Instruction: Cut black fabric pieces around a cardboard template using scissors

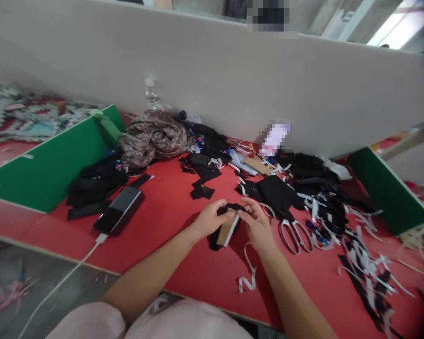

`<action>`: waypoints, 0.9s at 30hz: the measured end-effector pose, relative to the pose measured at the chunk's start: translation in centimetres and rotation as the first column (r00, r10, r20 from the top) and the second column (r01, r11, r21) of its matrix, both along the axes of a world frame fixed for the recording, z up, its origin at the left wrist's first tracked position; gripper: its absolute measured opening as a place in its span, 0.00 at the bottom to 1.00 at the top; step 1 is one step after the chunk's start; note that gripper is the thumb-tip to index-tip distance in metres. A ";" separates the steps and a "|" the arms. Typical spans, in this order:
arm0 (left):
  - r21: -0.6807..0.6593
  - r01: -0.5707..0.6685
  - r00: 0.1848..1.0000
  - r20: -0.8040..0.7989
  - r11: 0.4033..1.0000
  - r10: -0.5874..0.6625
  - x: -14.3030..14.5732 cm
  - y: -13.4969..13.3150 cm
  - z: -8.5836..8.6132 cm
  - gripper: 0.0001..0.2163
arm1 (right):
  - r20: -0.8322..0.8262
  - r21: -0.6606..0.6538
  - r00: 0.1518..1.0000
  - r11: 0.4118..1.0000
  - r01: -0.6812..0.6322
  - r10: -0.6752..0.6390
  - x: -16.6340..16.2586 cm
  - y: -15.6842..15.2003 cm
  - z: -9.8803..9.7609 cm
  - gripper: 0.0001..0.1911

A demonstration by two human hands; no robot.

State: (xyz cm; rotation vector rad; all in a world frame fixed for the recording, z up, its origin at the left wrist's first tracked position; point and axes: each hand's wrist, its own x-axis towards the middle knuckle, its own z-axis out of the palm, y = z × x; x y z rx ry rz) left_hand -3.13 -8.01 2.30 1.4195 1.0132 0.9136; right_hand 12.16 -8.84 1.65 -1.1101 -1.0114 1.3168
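Over the red table (pixel 183 263), my left hand (pixel 212 219) pinches the upper end of a tan cardboard strip (pixel 226 231) wrapped in black fabric (pixel 215 241). A white edge runs down the strip's right side. My right hand (pixel 257 225) closes on the same upper end from the right, its thumb near the white edge. Just below that hand, a curled white ribbon (pixel 249 282) lies on the table. To its right rest scissors with white handles (pixel 297 238), their blades hidden under black cloth (pixel 279 193).
A power bank (pixel 122 205) with a white cable (pixel 67 278) lies left. Green dividers (pixel 56 165) stand at both sides. Behind are a bundled patterned cloth (pixel 155 139), a plastic bottle (pixel 151 96) and a blurred phone (pixel 274 139). Ribbon scraps (pixel 367 263) spread over the right.
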 end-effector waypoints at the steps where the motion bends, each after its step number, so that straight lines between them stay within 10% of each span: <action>1: 0.009 0.000 1.000 -0.003 1.000 0.000 0.1 -0.1 0.0 0.11 | -0.012 -0.005 1.000 1.000 0.011 -0.011 0.0 0.0 -0.1 0.19; 14: 0.072 -0.066 0.972 -0.222 0.995 0.081 0.3 -1.3 -0.2 0.12 | 0.047 -0.015 0.992 0.993 0.120 -0.119 -0.8 -0.4 -0.8 0.19; 27: 0.030 -0.070 0.993 -0.089 0.997 0.072 0.6 -1.2 -0.3 0.11 | -0.019 0.002 0.992 0.992 0.128 -0.128 -0.8 -0.4 -1.0 0.16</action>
